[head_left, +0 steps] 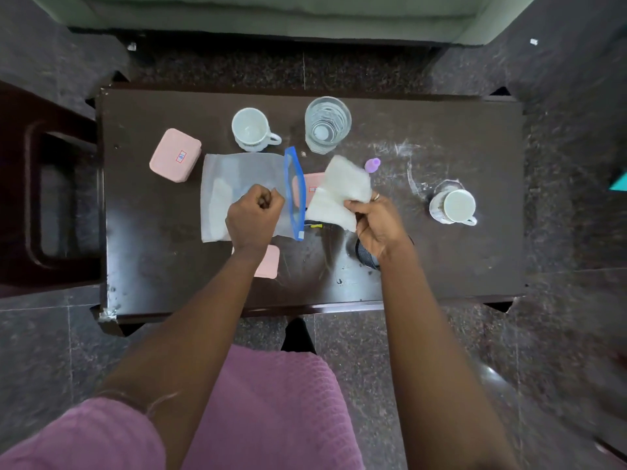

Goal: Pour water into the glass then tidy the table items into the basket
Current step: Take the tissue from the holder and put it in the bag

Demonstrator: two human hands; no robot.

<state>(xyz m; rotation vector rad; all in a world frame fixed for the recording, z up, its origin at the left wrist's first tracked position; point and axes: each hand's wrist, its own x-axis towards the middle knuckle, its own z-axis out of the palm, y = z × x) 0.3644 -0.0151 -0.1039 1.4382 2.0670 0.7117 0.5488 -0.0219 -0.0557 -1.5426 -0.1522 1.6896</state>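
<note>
Left hand (254, 215): we see the fingers curled tight at frame centre, seemingly pinching the film of the zip bag (237, 184).
Right hand (376, 225): fingers narrow, pinching a white cloth (342, 191) just right of the bag's blue mouth.
Glass (327, 125): upper centre, holding water; we judge the pouring done.
Left: pink box (174, 154) and cup (252, 128) lie loose on the table (441, 266); we can make out no basket.
</note>
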